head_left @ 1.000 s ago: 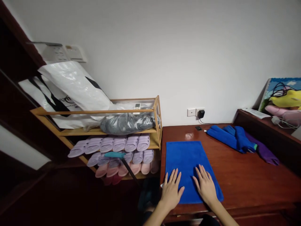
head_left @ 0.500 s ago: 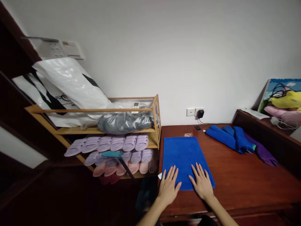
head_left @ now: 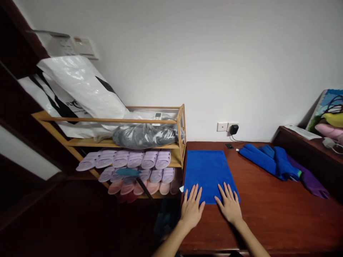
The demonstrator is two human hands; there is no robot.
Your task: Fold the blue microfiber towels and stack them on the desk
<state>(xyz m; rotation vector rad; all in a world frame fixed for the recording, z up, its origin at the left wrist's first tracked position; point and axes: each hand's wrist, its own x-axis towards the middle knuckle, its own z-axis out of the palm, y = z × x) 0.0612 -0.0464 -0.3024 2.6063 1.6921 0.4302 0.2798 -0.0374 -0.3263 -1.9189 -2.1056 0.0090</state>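
A blue towel (head_left: pixel 207 169) is spread flat as a rectangle on the wooden desktop, close to its left edge. A small white tag sticks out from the towel's left side. My left hand (head_left: pixel 192 207) lies palm down, fingers spread, over the near left corner of the towel. Over the near right corner, my right hand (head_left: pixel 229 205) rests the same way, fingertips on the cloth. Neither hand grasps anything. Farther right on the desktop lies a crumpled blue cloth (head_left: pixel 269 162), with a purple cloth (head_left: pixel 312 180) partly under it.
Left of the desk (head_left: pixel 281 221) stands a wooden rack (head_left: pixel 150 144) with rows of purple and pink slippers (head_left: pixel 135 159). White plastic bags (head_left: pixel 83 89) fill its top shelf. A black plug (head_left: pixel 234 129) sits in the wall socket. A raised shelf borders the desk's right side.
The blue towel has slid toward the wall under my flat hands, covering a pale mark on the desktop. The view has turned slightly left.
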